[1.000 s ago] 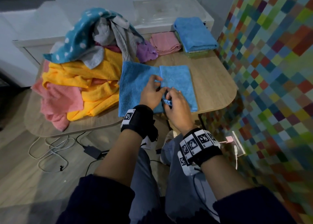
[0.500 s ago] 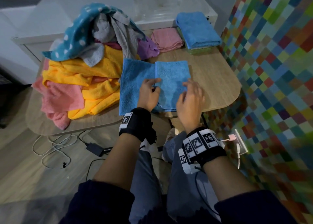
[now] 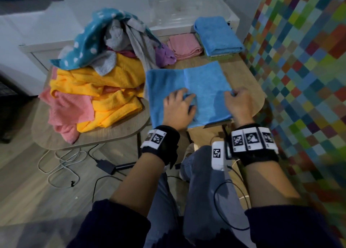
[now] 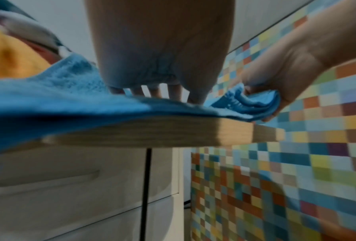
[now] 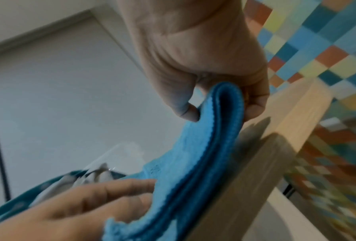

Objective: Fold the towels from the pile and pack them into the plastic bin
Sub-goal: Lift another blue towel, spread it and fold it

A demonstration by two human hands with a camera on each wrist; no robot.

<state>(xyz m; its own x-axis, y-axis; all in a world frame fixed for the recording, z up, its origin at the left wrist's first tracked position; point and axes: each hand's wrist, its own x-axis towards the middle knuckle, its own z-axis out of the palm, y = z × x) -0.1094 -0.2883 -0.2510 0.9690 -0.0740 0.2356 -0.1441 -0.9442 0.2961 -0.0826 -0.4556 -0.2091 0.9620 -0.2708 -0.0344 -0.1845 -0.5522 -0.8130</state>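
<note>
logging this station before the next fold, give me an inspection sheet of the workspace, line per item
surface: rounded light wood table, towels covering most of it
job's things: flat blue towel at the near edge; mixed towel pile at its left; folded pink towel and folded blue towel behind; clear plastic bin beyond the table
clutter: nothing seen
grippers: left hand rests on the flat blue towel; right hand pinches its right edge in its fingers
cables: white and black cables and a black adapter on the floor
surroundings: white cabinets, multicoloured checkered wall
</note>
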